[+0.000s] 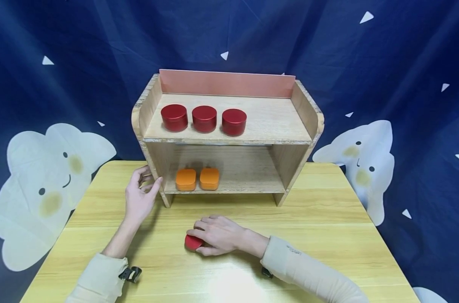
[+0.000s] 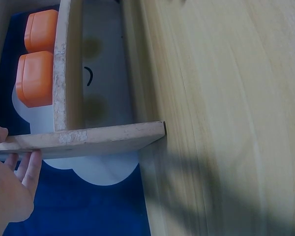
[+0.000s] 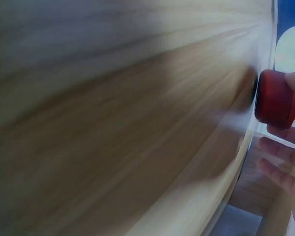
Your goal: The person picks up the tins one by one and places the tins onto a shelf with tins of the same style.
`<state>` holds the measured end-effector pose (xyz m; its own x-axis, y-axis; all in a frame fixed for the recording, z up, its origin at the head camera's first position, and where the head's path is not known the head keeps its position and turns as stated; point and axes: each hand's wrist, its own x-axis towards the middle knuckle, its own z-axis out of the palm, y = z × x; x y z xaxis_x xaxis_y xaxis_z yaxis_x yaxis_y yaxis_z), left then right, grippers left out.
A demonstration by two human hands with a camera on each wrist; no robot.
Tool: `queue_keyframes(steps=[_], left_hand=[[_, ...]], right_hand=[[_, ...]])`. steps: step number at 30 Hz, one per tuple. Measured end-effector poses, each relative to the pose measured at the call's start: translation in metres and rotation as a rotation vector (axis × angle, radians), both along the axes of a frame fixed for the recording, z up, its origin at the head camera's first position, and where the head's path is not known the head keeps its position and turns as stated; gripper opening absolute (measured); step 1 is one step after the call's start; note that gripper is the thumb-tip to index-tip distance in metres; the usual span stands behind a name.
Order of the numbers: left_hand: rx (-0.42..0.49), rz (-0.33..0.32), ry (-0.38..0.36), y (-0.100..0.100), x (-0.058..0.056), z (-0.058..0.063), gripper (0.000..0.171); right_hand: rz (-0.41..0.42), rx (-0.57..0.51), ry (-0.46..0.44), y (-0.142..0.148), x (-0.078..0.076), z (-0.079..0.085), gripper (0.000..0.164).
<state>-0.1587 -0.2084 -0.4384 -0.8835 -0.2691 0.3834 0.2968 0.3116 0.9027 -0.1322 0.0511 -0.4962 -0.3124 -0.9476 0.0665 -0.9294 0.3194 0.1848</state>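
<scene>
In the head view my right hand [image 1: 221, 234] pinches a round red tin [image 1: 193, 242] at the table's middle, in front of the shelf. The right wrist view has the red tin [image 3: 275, 99] between thumb and index finger, the other fingers spread beside it. My left hand [image 1: 141, 198] holds the left side panel of a two-tier wooden shelf [image 1: 229, 140]. As the left wrist view shows, the thumb lies on one side of that panel [image 2: 88, 140] and the fingers on the other. Three red tins [image 1: 204, 119] stand in a row on the top tier.
Two orange square tins [image 1: 185, 180] sit side by side at the left of the lower tier. A pink back board [image 1: 227, 83] lines the shelf top. The wooden table [image 1: 328, 235] reaches both sides, with a blue curtain [image 1: 415, 84] and cloud shapes behind.
</scene>
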Motion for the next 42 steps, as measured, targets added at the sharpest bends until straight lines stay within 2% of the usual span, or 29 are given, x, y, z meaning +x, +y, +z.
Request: queue_keyframes(steps=[6,18,25,32,42], left_hand=[[0.010,-0.003,-0.001,0.000,0.000,0.000,0.041],[0.010,0.003,0.006,0.001,-0.001,0.001,0.041],[0.015,0.000,0.020,0.001,0.000,0.000,0.040],[0.011,0.005,0.021,0.001,0.000,0.000,0.041],[0.008,0.003,0.016,0.001,0.001,0.000,0.040]], right_hand=[[0.014,-0.017,0.002,0.011,0.003,0.001,0.053],[-0.026,-0.057,0.030,0.030,0.009,0.006,0.056],[-0.038,-0.140,-0.006,0.040,0.009,0.013,0.059],[-0.074,-0.186,-0.054,0.049,0.009,0.027,0.060],[-0.055,-0.319,0.034,0.059,0.003,0.040,0.063]])
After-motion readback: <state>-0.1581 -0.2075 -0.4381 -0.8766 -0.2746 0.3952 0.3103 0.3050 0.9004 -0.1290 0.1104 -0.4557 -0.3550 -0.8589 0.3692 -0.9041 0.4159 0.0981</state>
